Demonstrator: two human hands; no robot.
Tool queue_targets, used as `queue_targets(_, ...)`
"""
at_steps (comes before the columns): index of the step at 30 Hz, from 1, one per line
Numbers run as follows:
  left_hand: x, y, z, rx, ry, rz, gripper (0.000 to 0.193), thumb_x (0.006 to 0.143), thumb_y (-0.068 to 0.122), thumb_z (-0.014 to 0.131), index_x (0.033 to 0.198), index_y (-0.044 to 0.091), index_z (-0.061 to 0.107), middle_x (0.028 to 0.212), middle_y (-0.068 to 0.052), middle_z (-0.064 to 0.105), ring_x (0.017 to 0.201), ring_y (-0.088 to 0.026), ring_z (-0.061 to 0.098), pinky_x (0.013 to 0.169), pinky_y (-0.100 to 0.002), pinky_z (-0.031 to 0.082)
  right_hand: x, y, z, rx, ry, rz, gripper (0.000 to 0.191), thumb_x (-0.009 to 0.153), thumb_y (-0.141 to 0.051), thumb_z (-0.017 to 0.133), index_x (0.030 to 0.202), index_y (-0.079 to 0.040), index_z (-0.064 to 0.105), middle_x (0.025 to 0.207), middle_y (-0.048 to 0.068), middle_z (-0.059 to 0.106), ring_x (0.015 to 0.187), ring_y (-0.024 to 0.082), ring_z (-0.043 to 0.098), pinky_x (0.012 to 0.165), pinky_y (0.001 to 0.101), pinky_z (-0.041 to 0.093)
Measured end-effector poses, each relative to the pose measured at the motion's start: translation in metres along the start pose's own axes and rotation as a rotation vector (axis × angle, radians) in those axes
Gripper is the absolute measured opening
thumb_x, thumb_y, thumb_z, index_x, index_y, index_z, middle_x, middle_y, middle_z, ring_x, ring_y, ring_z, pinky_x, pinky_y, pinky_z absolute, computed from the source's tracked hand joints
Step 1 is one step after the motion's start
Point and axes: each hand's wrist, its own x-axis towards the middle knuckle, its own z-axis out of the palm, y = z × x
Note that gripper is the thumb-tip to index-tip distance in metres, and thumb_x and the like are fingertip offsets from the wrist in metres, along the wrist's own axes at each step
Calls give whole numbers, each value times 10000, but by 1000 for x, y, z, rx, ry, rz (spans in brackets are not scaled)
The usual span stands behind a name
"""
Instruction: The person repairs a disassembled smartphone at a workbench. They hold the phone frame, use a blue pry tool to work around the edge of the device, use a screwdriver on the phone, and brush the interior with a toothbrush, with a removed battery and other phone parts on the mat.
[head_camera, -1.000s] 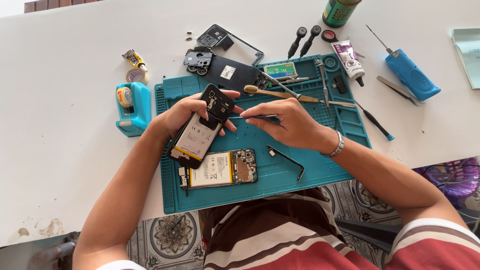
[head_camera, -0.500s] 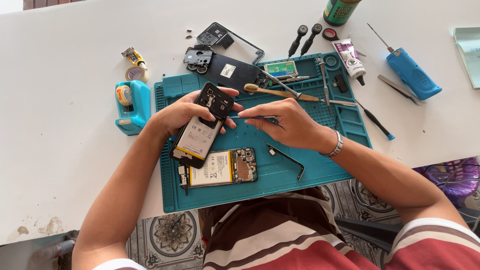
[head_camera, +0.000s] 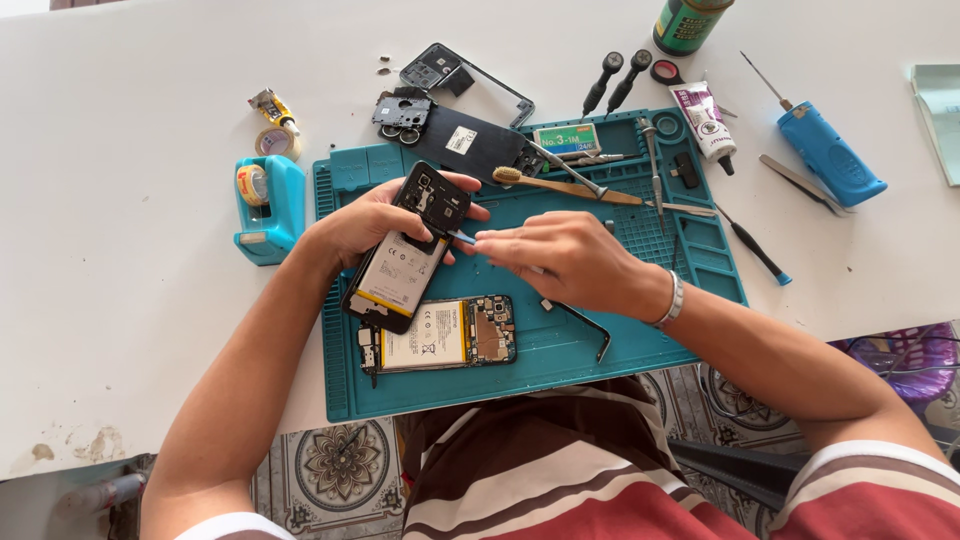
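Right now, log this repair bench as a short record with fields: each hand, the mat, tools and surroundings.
left hand: left hand holds an opened phone, back cover off, tilted above the mat
right hand: right hand pinches a thin blue-tipped tool against the phone's edge
mat: teal repair mat on a white table
on mat: second opened phone, wooden-handled brush, black back cover
off mat: teal tape dispenser, blue electric screwdriver, white glue tube

My white table (head_camera: 130, 330) is carrying a teal mat (head_camera: 560, 350) near its front edge, a tape dispenser (head_camera: 262, 205) just left of it, and a blue electric screwdriver (head_camera: 830, 155) lying toward the right edge.
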Motion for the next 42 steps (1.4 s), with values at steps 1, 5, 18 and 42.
queue_targets(1, -1, 1, 0, -10, 1, -3, 839, 698, -52, 545, 1525, -3, 412, 1385, -256, 621, 998, -320, 747, 876, -403, 634, 0, -1, 1, -3, 8, -1, 271, 881, -72, 761, 1151, -49, 763, 986, 136, 802, 707, 228, 719, 610, 353, 552)
queue_targets(5, -2, 2, 2, -24, -3, -7, 825, 706, -53, 542, 1520, -2, 419, 1363, -246, 634, 987, -304, 748, 882, -401, 631, -1, 4, 4, 198, 44, 145, 254, 926, -54, 729, 1179, -63, 749, 961, 106, 790, 765, 146, 745, 661, 287, 589)
queue_targets(18, 0, 0, 0, 46, -55, -1, 843, 715, -10, 541, 1542, 13, 380, 1356, -248, 641, 982, -291, 752, 875, -403, 636, -2, 24, 7, 692, 118, 392, 193, 1108, -169, 506, 1116, -11, 616, 1125, 58, 720, 981, 87, 675, 809, 259, 586)
queue_targets(42, 0, 2, 3, 68, -39, -16, 818, 736, -9, 542, 1547, 2, 431, 1213, -342, 695, 903, -298, 756, 859, -377, 627, -5, 15, -16, 83, -23, 219, 215, 1011, -126, 633, 1157, 7, 718, 868, 138, 705, 818, 270, 673, 735, 394, 526)
